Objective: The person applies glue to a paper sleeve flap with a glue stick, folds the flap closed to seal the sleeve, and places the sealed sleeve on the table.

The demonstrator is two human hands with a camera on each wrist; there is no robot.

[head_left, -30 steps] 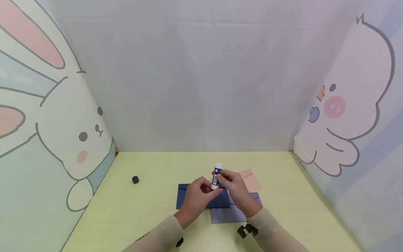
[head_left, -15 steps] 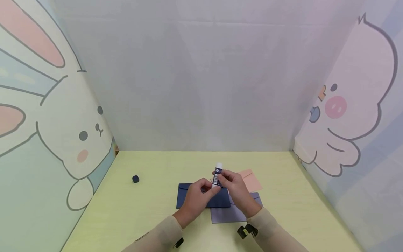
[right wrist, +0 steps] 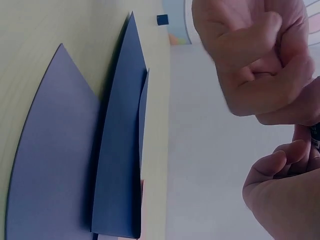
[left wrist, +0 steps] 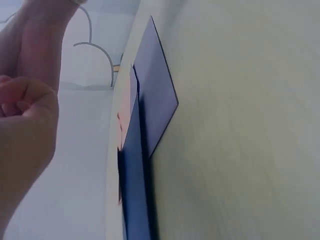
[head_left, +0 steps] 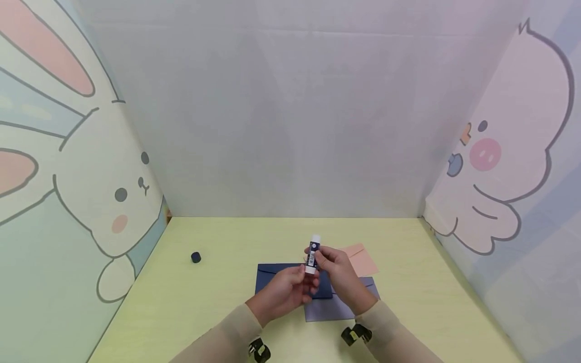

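Note:
A glue stick with a white top, dark blue label and white base stands nearly upright above the envelopes in the head view. Thumb and fingers of my right hand grip its barrel from the right. Around its lower end, my left hand pinches the white base, thumb on the near left, other fingers curled beneath. In the right wrist view only a dark sliver of the glue stick shows at the edge. A navy envelope lies below the hands, overlapping a greyish-purple envelope.
A pink envelope lies behind the right hand. Off to the left on the pale yellow table sits a small dark cap. A grey back wall and printed side panels enclose the table.
My left hand has rolled at the glue stick's base, its palm and fingers now turned upward into view. The right hand and the glue stick stay almost in place.

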